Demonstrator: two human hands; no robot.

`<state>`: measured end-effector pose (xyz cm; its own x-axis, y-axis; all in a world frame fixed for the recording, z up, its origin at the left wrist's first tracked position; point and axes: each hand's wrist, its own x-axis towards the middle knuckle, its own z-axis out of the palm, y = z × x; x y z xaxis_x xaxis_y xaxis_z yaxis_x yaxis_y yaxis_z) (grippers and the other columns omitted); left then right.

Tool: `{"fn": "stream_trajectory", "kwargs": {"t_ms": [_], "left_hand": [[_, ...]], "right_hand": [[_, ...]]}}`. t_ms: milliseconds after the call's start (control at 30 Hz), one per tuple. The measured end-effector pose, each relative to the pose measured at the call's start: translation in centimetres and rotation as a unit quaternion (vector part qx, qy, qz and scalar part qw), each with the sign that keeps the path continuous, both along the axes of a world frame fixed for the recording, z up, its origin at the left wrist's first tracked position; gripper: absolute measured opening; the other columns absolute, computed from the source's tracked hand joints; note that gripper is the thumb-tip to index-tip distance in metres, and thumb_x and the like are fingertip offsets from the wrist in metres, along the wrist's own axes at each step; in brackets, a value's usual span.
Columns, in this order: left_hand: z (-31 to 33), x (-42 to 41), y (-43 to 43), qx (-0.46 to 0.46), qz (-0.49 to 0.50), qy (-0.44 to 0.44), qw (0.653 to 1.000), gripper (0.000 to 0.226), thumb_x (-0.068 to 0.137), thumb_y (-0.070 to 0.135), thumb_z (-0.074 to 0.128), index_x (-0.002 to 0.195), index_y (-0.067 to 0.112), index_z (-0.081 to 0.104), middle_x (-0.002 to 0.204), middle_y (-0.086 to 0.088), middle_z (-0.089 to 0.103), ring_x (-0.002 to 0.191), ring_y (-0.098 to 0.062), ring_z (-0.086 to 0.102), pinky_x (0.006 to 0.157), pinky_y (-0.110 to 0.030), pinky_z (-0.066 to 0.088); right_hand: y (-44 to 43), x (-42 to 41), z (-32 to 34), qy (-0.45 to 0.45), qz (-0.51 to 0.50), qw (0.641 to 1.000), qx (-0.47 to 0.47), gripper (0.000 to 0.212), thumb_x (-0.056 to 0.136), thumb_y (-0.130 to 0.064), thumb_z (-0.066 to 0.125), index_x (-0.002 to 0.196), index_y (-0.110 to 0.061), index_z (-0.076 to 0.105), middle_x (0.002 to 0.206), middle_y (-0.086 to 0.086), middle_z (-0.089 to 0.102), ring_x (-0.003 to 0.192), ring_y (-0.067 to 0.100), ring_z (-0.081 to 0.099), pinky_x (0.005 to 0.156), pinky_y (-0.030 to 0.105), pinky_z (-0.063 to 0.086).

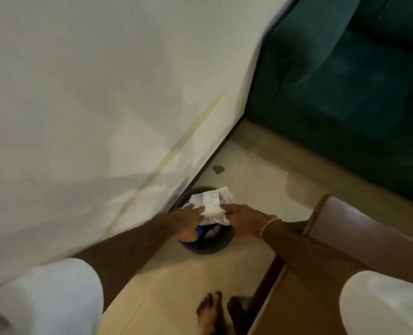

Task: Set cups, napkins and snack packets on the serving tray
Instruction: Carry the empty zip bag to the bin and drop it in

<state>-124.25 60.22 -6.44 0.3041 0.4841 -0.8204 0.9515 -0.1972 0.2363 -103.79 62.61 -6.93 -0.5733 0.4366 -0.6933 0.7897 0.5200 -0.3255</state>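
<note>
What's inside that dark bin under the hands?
Inside the bin, a blue scrap and some pale crumpled bits show between the wrists. The white packet, held by the left hand and right hand, covers the rest.

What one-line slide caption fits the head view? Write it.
Both hands, left hand and right hand, hold a white packet over a dark bin beside the wall.

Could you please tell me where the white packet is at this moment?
In the head view, the white packet sits low and centre, held between both hands directly above the dark bin beside the white wall.
</note>
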Motion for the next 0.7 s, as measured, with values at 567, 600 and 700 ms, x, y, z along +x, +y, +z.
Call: {"fn": "stream_trajectory", "kwargs": {"t_ms": [567,600,700], "left_hand": [[-32.3,-0.4,0.4,-0.082,0.075,0.080,0.991,0.057,0.104,0.045,0.039,0.148,0.009,0.038,0.152,-0.015,0.045,0.137,-0.031,0.044,0.111,-0.040,0.031],[-33.0,0.5,-0.3,-0.098,0.077,0.071,0.990,0.054,0.105,0.043,0.040,0.146,0.009,0.041,0.150,-0.014,0.047,0.135,-0.031,0.047,0.109,-0.038,0.034],[-36.1,4.7,-12.6,-0.087,-0.004,0.050,0.995,0.049,0.105,0.042,0.036,0.149,0.023,0.030,0.155,-0.008,0.038,0.138,-0.027,0.037,0.113,-0.038,0.027]], "right_hand": [[-3.0,-7.0,-31.2,-0.199,0.123,0.972,-0.029,0.051,0.102,-0.041,0.032,0.152,-0.029,0.033,0.166,0.014,0.009,0.152,0.039,0.002,0.107,0.071,-0.020],[-2.9,-7.0,-31.9,-0.200,0.119,0.972,-0.029,0.052,0.102,-0.041,0.032,0.153,-0.028,0.031,0.166,0.014,0.011,0.152,0.038,0.002,0.108,0.071,-0.019],[-2.6,-6.7,-33.6,-0.195,0.110,0.974,-0.021,0.056,0.102,-0.044,0.033,0.155,-0.027,0.025,0.166,0.012,0.014,0.153,0.037,0.004,0.111,0.070,-0.016]]}}
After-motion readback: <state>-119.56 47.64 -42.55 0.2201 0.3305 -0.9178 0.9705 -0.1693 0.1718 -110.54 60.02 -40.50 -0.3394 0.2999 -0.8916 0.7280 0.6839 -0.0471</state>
